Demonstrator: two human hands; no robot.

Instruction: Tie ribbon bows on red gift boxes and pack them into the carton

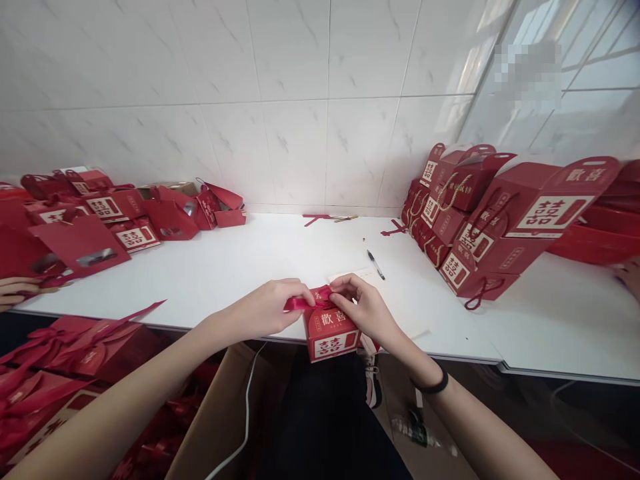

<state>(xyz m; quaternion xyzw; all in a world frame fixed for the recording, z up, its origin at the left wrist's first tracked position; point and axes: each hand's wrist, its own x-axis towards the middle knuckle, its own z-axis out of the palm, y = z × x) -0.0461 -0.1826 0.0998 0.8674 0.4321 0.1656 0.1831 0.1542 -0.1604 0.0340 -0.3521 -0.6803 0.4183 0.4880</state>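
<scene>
In front of me a small red gift box (334, 328) with a white label and gold characters sits at the table's front edge, partly over it. A shiny red ribbon (296, 304) lies across its top. My left hand (273, 307) closes thumb and fingers on the ribbon's left part. At the top of the box my right hand (364, 308) pinches the ribbon near its middle, with fingers curled. The exact form of the ribbon between the fingertips is partly hidden. Under the box and right hand lies a pale sheet of paper (400, 303).
Stacked red boxes (500, 227) stand on the right of the white table (280, 250); more red boxes (107, 207) are at left. A pen (376, 264) lies mid-table. Ribboned boxes (95, 347) are below left. Other people's hands (17, 291) show at both sides.
</scene>
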